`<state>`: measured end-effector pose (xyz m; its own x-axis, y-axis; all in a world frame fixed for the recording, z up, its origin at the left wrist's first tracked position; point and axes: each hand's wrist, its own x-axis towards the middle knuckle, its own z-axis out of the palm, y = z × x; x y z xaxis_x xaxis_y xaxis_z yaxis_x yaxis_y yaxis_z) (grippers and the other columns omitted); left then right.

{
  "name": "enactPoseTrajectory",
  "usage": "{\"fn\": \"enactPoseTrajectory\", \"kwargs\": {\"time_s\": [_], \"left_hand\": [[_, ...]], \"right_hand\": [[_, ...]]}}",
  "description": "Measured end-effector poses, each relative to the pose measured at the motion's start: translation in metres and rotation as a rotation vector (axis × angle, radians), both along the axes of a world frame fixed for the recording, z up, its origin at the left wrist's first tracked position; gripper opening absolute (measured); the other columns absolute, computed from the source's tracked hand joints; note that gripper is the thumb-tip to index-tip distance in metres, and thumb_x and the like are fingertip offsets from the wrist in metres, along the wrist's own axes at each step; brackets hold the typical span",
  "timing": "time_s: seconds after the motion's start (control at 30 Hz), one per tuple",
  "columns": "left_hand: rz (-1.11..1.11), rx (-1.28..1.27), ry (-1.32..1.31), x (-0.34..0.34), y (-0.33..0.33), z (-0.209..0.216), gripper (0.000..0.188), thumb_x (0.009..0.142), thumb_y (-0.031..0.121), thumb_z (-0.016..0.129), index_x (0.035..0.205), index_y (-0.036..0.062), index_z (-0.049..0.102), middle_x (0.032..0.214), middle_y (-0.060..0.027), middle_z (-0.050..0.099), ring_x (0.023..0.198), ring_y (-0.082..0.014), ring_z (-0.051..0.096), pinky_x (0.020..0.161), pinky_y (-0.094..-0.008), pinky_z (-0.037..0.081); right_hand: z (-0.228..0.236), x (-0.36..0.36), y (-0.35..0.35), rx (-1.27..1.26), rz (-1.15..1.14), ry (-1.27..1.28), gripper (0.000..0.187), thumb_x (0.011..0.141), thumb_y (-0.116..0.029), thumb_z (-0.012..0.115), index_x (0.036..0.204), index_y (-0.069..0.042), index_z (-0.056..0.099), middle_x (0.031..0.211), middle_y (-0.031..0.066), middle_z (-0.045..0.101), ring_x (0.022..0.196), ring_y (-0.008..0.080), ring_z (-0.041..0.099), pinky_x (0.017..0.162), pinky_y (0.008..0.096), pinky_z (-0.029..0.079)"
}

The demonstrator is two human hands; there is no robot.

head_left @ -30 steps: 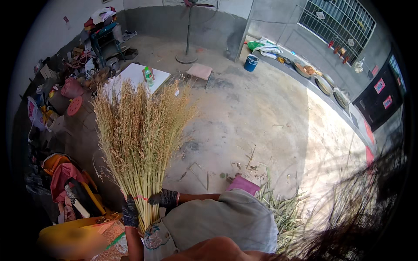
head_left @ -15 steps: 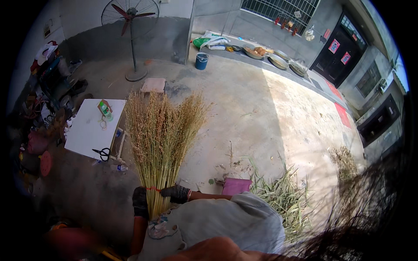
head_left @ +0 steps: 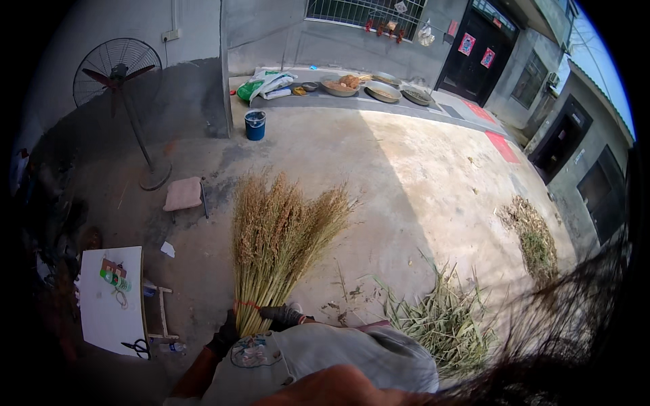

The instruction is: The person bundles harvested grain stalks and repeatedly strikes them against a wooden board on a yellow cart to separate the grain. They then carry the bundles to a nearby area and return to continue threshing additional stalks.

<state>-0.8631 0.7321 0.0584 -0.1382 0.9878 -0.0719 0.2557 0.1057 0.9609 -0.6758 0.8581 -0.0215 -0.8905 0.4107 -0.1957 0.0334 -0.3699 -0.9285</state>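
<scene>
Upright in front of my body stands a thick bundle of dry stalks with bushy brown seed heads (head_left: 277, 237), sorghum-like in look. A red tie (head_left: 248, 305) goes around its lower stems. Dark gloves cover both hands. My left hand (head_left: 225, 334) is closed around the left side of the stems, just below the tie. On the right side, my right hand (head_left: 281, 316) grips the stems at about the height of the tie. The stalk ends are hidden behind my light grey shirt.
A white table (head_left: 112, 298) at left carries black scissors (head_left: 137, 348) and a green-labelled bottle (head_left: 116, 275). Behind it are a padded stool (head_left: 183, 194) and a standing fan (head_left: 128, 115). Green leaves (head_left: 440, 318) lie in a heap at right. A blue bucket (head_left: 255, 126) stands farther back.
The view has swung right, so table, fan and stool sit farther left. The bundle appears slightly farther right and lower in the picture, with both hands still gripping it.
</scene>
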Motion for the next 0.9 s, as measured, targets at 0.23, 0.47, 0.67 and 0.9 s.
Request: {"fn": "enactPoseTrajectory", "kwargs": {"time_s": [0.23, 0.47, 0.67, 0.9], "left_hand": [[-0.159, -0.027, -0.139, -0.020, 0.217, 0.024, 0.061, 0.080, 0.030, 0.062, 0.127, 0.0029, 0.036, 0.113, -0.0160, 0.055, 0.099, -0.0258, 0.057, 0.083, -0.0398, 0.047], [-0.307, -0.039, -0.360, -0.043, 0.447, 0.004, 0.061, 0.080, 0.029, 0.062, 0.129, 0.0041, 0.034, 0.117, -0.0154, 0.052, 0.102, -0.0243, 0.056, 0.085, -0.0396, 0.047], [-0.421, -0.276, -1.081, -0.081, 0.676, -0.026, 0.069, 0.077, 0.027, 0.067, 0.132, 0.0049, 0.031, 0.123, -0.0136, 0.048, 0.108, -0.0226, 0.051, 0.090, -0.0384, 0.043], [-0.761, -0.029, -0.397, -0.065, 0.917, 0.057, 0.096, 0.067, 0.025, 0.078, 0.139, 0.0058, 0.017, 0.135, -0.0107, 0.036, 0.124, -0.0186, 0.034, 0.104, -0.0343, 0.026]], "right_hand": [[0.015, -0.029, 0.192, 0.262, -0.068, 0.019, 0.040, 0.086, -0.022, 0.056, 0.121, -0.005, 0.047, 0.122, 0.0115, 0.051, 0.109, 0.0225, 0.051, 0.093, 0.0341, 0.041], [-0.004, -0.049, 0.394, 0.598, -0.141, 0.061, 0.040, 0.087, -0.024, 0.055, 0.122, -0.006, 0.047, 0.123, 0.0115, 0.050, 0.110, 0.0231, 0.050, 0.094, 0.0344, 0.040], [0.006, -0.077, 0.627, 0.221, -0.235, 0.075, 0.036, 0.087, -0.023, 0.054, 0.119, -0.007, 0.050, 0.121, 0.0106, 0.053, 0.108, 0.0216, 0.053, 0.093, 0.0333, 0.041], [0.006, -0.025, 0.834, -0.203, -0.600, 0.095, 0.043, 0.078, -0.009, 0.064, 0.118, -0.006, 0.050, 0.115, 0.0107, 0.056, 0.103, 0.0222, 0.055, 0.087, 0.0341, 0.046]]}}
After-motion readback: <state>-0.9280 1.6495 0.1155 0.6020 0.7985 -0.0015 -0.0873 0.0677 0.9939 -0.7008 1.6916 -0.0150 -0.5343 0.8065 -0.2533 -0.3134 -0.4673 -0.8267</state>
